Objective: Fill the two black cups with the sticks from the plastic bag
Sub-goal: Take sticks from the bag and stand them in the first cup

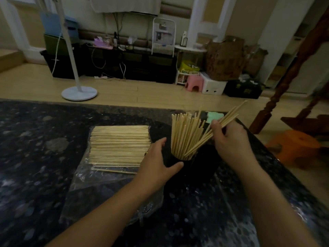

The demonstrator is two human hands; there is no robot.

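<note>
Slim wooden sticks (185,134) — round black cup (179,162)

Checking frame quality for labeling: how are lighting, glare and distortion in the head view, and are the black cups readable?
Head view: dim and underexposed; the black cup held by the left hand melts into the dark table, and a second cup cannot be made out. Pale sticks stand out. Faint glare on the plastic bag. Wide-angle bending and softness at the edges; right hand reasonably sharp.
</note>
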